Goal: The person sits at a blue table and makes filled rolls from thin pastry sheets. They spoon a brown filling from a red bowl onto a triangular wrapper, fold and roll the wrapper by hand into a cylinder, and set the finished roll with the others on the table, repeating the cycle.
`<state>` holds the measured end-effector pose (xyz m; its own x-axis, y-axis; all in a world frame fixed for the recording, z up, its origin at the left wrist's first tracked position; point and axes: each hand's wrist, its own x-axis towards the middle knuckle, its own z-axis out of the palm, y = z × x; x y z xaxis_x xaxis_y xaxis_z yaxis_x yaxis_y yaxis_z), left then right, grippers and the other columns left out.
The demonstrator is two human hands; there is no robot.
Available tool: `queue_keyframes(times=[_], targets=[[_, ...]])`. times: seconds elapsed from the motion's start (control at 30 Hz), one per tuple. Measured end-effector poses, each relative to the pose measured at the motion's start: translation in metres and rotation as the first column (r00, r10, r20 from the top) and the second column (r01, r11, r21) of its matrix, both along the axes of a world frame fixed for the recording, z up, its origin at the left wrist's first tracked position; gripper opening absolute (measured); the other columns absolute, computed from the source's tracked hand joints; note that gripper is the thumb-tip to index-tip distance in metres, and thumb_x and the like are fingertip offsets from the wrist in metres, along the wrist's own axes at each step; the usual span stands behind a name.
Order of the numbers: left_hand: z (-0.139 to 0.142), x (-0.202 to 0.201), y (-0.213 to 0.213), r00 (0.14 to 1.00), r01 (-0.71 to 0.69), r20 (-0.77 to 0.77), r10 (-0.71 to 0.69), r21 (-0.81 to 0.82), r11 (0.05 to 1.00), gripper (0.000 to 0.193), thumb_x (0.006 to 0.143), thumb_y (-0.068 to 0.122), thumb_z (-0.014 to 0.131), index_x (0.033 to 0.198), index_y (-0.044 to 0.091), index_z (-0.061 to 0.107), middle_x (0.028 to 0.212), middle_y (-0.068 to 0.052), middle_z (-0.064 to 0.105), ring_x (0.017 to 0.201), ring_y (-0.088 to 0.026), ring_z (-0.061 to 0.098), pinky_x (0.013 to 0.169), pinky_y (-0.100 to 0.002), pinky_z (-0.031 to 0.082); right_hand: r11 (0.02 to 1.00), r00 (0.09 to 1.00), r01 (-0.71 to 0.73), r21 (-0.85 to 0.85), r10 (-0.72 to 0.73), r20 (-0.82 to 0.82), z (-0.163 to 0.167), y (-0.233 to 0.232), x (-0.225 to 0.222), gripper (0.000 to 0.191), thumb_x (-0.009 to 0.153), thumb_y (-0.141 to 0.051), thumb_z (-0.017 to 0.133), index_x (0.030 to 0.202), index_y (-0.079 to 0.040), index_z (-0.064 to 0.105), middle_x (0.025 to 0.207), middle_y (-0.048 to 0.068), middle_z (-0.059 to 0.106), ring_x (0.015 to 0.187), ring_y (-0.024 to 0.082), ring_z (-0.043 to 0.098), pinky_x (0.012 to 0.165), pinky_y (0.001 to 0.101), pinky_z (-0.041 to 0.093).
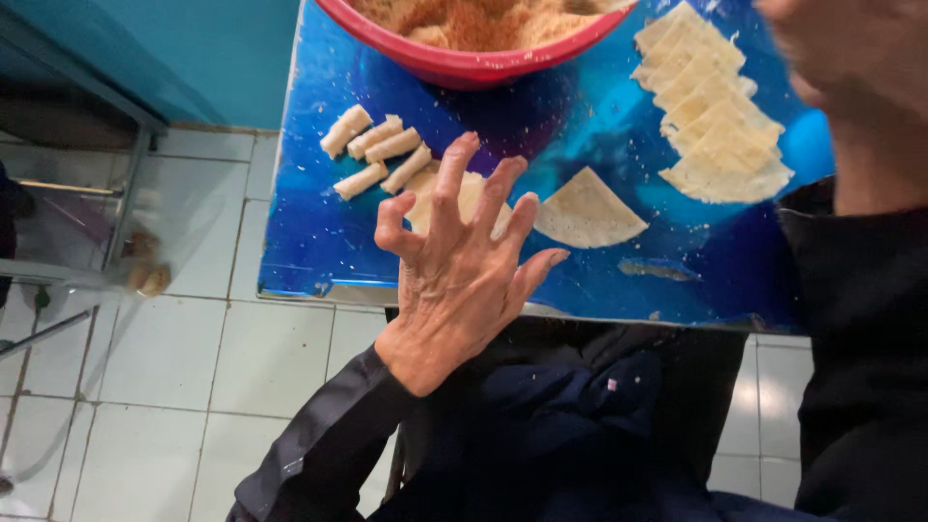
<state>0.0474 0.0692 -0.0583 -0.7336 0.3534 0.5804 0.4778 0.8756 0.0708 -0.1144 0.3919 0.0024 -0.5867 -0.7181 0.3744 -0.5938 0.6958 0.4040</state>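
Five rolled pastries [377, 152] lie near the tabletop's [319, 242] left edge. The left hand [462, 271] hovers over the front edge, fingers spread wide and empty, above a flat wrapper [590, 210]. A red bowl [464, 66] sits at the back edge; stacked wrappers [715, 111] fan toward the right. The right hand [851, 58] is blurred; I cannot tell its grip.

No packages, signs or screens in view. One small pale square tag [611, 384], possibly a garment label, sits on the dark blue cloth in the person's lap, below the desk edge; print unreadable.
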Motion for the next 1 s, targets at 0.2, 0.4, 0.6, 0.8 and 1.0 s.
queue_keyframes(times=[0.2,0.4,0.6,0.8,1.0], targets=[[0.000,0.004,0.000,0.996,0.067,0.048,-0.070,0.053,0.996,0.041,0.097,0.053,0.077,0.108,0.014,0.072,0.147,0.000,0.054,0.149,-0.032,0.030,0.104,-0.059,0.016,0.905,0.883,0.063,-0.420,0.146,0.446,0.004,-0.007,0.063,0.013,0.109,-0.015,0.066,0.116,-0.009,0.075,0.087,0.003,0.065,0.089,0.018,0.051,0.086,0.0317,0.040],[-0.002,0.001,0.005,1.000,0.009,0.008,-0.009,-0.013,1.000,0.051,0.099,0.054,0.080,0.119,0.007,0.073,0.153,-0.001,0.052,0.154,-0.030,0.026,0.107,-0.057,0.016,0.930,0.935,0.047,-0.364,0.087,0.343,0.002,-0.026,0.100,0.010,0.104,-0.008,0.073,0.112,-0.009,0.079,0.087,0.005,0.066,0.102,0.023,0.048,0.095,0.0361,0.036],[0.001,-0.001,0.006,0.998,0.053,0.045,-0.055,0.039,0.998,0.038,0.089,0.039,0.087,0.112,0.012,0.074,0.150,0.000,0.053,0.153,-0.030,0.026,0.107,-0.058,0.015,0.952,0.933,0.003,-0.305,0.107,0.343,0.002,-0.031,0.107,0.015,0.095,-0.011,0.075,0.110,-0.010,0.080,0.091,0.004,0.071,0.111,0.024,0.048,0.100,0.0412,0.032],[0.003,0.000,0.006,0.996,0.062,0.066,-0.067,0.065,0.996,0.030,0.088,0.030,0.088,0.109,0.012,0.076,0.149,0.004,0.055,0.154,-0.031,0.026,0.110,-0.058,0.013,0.970,0.980,-0.061,-0.236,0.103,0.171,0.000,-0.039,0.120,0.014,0.091,-0.010,0.084,0.104,-0.013,0.082,0.088,0.002,0.073,0.111,0.027,0.050,0.098,0.0485,0.027],[-0.002,-0.002,0.009,0.998,0.045,0.043,-0.048,0.086,0.995,0.025,0.085,0.025,0.087,0.105,0.012,0.078,0.142,0.006,0.056,0.155,-0.029,0.025,0.111,-0.057,0.013,0.978,0.988,-0.082,-0.191,0.106,0.116,-0.003,-0.042,0.129,0.021,0.083,-0.010,0.081,0.104,-0.012,0.083,0.086,0.002,0.074,0.105,0.027,0.052,0.103,0.0493,0.028]])
